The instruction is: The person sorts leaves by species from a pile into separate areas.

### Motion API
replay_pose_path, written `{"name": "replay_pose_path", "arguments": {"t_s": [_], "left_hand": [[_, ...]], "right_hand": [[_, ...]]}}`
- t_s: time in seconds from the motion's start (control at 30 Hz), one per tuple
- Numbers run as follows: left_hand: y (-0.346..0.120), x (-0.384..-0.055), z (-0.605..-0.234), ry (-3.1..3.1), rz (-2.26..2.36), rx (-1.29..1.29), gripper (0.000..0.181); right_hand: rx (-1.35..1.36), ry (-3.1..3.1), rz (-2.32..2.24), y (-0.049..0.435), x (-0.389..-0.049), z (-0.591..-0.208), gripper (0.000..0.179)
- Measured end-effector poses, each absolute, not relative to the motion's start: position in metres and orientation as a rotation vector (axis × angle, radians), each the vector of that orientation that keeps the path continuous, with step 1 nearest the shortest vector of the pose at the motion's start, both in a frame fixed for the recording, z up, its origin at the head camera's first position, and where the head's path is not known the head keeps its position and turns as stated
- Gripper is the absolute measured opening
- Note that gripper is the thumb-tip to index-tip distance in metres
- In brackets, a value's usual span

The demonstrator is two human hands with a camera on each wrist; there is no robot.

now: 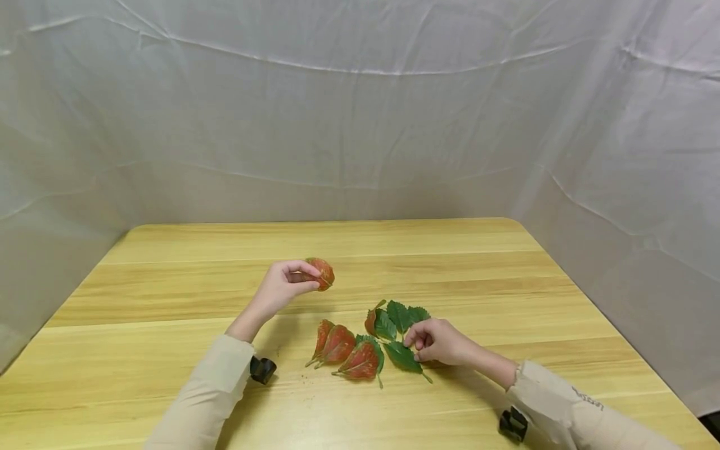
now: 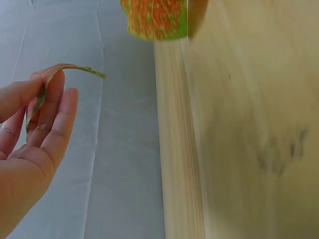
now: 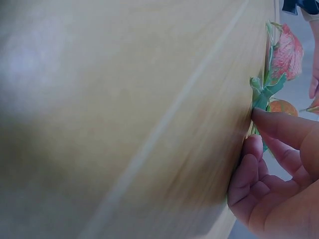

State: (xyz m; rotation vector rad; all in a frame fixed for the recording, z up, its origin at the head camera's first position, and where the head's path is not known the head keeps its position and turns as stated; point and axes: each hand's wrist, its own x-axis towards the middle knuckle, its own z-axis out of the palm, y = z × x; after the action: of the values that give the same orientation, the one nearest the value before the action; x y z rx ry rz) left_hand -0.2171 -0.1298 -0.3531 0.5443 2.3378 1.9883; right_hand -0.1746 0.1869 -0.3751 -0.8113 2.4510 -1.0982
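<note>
My left hand (image 1: pixel 279 284) is raised over the table, thumb and fingers pinching a red leaf (image 1: pixel 324 275) with green edges. In the left wrist view that leaf (image 2: pixel 46 82) curves away from the fingers, its thin stem sticking out. My right hand (image 1: pixel 441 340) is low at the table, thumb and bent fingers at the edge of a green leaf (image 1: pixel 400 356) with a stem. Left of it lie several red leaves (image 1: pixel 339 345), one overlapping a green leaf. More green leaves (image 1: pixel 398 315) and a curled red leaf (image 1: pixel 370 321) sit just beyond, partly behind the right hand.
The wood-grain table (image 1: pixel 169 287) has pale cloth walls (image 1: pixel 360 125) behind and on both sides. Small dark crumbs lie near the red leaves. A black device (image 1: pixel 262 370) is on the left wrist and another (image 1: pixel 513 425) on the right.
</note>
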Motion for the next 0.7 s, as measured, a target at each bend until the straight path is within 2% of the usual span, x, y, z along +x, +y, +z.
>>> {"name": "replay_pose_path", "arguments": {"t_s": [0.33,0.7], "left_hand": [[-0.155,-0.222,-0.351,2.529,1.927,0.505,0.020],[-0.183,-0.230,-0.345,2.613,1.916,0.340,0.024]], "right_hand": [[-0.801,2.451,-1.101,0.187,-0.176,-0.377,0.015],[-0.795,2.449,-1.102,0.186,-0.177,-0.377,0.015]]}}
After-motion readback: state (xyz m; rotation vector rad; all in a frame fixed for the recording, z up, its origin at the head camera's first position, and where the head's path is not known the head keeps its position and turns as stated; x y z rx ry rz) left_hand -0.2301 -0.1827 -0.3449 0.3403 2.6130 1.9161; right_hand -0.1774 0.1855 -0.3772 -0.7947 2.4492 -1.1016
